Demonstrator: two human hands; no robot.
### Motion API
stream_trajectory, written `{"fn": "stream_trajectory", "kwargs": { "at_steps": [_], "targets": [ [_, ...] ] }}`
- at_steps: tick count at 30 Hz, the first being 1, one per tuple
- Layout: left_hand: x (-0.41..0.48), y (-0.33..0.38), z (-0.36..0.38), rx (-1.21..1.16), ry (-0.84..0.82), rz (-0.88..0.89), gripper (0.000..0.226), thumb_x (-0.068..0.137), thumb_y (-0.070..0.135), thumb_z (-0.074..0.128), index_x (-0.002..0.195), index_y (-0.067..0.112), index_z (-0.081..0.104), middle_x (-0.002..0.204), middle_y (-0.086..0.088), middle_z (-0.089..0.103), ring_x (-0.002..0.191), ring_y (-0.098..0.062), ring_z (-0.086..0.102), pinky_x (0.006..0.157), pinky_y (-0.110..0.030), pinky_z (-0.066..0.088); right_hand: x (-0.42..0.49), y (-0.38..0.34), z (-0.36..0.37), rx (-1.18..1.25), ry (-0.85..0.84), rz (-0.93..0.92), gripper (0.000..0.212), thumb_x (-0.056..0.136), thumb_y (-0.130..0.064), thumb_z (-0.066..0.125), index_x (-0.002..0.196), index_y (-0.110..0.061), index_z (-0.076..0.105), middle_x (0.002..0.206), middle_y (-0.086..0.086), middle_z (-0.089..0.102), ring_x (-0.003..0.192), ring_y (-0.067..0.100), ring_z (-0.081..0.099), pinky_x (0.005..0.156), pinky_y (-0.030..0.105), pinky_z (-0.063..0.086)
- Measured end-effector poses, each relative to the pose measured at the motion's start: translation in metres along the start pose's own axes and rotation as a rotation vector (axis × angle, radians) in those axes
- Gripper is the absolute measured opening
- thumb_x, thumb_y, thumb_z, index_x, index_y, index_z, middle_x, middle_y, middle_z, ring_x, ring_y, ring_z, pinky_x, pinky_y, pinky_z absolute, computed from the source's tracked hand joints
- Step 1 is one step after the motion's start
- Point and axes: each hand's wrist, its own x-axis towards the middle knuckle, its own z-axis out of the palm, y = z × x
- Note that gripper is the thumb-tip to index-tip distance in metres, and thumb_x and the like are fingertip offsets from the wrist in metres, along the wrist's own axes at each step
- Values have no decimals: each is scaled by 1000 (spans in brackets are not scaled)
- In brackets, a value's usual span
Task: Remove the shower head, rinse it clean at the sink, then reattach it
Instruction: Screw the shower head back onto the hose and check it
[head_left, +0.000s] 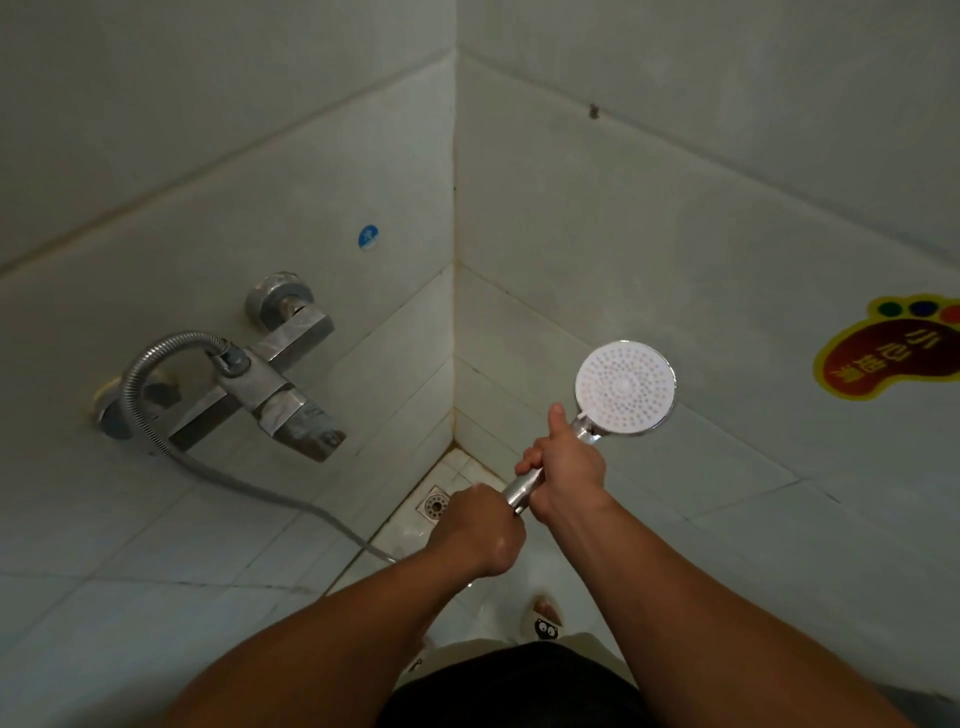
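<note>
Two tiled walls (623, 208) are seen meeting in a corner at the centre of the frame. One metal tap (280, 384) is fixed at centre left, and one ribbed metal hose (140, 374) is looped from it and trails toward the lower centre, where it is lost behind the left forearm.

One shower head (625, 387) is held up at right of centre, its white face turned toward the camera. It is judged light and rigid, with a chromed handle (524, 487) likely to be slippery when wet; the hose is judged flexible but apt to twist with the joint. The handle is best gripped firmly while only the joint at its lower end is turned.

Two hands are counted. The right hand (566, 467) is wrapped round the handle, thumb laid up toward the head. The left hand (483, 525) is curled round the handle's lower end; the joint itself is hidden.

Two stickers are counted, a foot-shaped one (888, 353) at right and a blue round one (368, 237) at upper left of centre. One floor drain (435, 503) lies by the left hand.
</note>
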Motion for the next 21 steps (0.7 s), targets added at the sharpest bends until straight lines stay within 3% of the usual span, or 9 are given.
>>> {"fn": "stream_trajectory", "kwargs": {
  "at_steps": [4, 6, 8, 10, 12, 15, 18, 19, 21],
  "targets": [
    [-5, -5, 4, 86, 111, 32, 29, 94, 32, 59, 111, 9, 63, 105, -8, 69, 75, -19, 58, 63, -28, 46, 0, 5, -3, -80, 90, -29, 35, 96, -29, 71, 76, -7, 53, 41, 0, 44, 35, 15, 44, 48, 31, 45],
    [-6, -6, 7, 45, 79, 46, 28, 94, 35, 59, 106, 10, 65, 99, -8, 68, 74, -19, 58, 62, -31, 47, -2, 5, -6, -118, 31, -71, 27, 97, -22, 68, 80, -8, 52, 46, 1, 44, 39, 15, 44, 47, 31, 45],
    [-7, -6, 6, -241, -137, 24, 20, 90, 33, 63, 90, 14, 65, 77, -8, 62, 62, -20, 56, 56, -36, 47, -7, 2, -14, -117, -125, -80, 16, 97, -14, 66, 88, -10, 53, 54, 1, 46, 45, 14, 46, 46, 30, 45],
    [-11, -3, 1, -547, -394, -65, 17, 87, 23, 66, 77, 14, 55, 57, -5, 48, 45, -18, 43, 47, -31, 39, -12, 0, -26, -52, -300, 10, 13, 96, -15, 65, 98, -14, 52, 61, 2, 47, 50, 15, 48, 49, 30, 46],
    [-15, -1, -3, -644, -512, -75, 17, 86, 14, 64, 74, 14, 51, 52, -3, 41, 41, -15, 35, 46, -28, 34, -16, 1, -32, -11, -396, 97, 17, 95, -21, 65, 101, -16, 50, 63, 2, 46, 52, 16, 47, 51, 31, 45],
    [-19, 6, -5, -429, -425, 32, 16, 86, 20, 67, 77, 13, 56, 61, -5, 54, 50, -18, 53, 59, -33, 46, -19, 3, -30, -133, -328, -4, 17, 98, -23, 63, 95, -16, 48, 58, 0, 42, 47, 14, 42, 47, 30, 41],
    [-24, 2, -13, -217, -280, 196, 26, 83, 37, 73, 98, 20, 62, 99, 1, 65, 97, -22, 66, 85, -35, 50, -14, -1, -36, -293, -227, -219, 21, 100, -26, 62, 87, -15, 50, 58, 2, 43, 47, 15, 42, 46, 30, 42],
    [-26, -5, -19, -279, -227, 182, 35, 82, 40, 75, 108, 20, 62, 105, 3, 64, 103, -20, 65, 88, -34, 50, -11, -4, -41, -316, -210, -257, 22, 100, -27, 63, 85, -16, 51, 58, 3, 43, 47, 16, 42, 46, 30, 41],
    [-28, -30, -34, -621, -80, 64, 41, 82, 40, 77, 114, 21, 60, 109, 1, 68, 102, -22, 68, 91, -39, 55, -5, -12, -50, -325, -197, -285, 22, 99, -27, 63, 84, -18, 50, 57, 1, 43, 46, 15, 41, 45, 29, 40]
  ]
}}
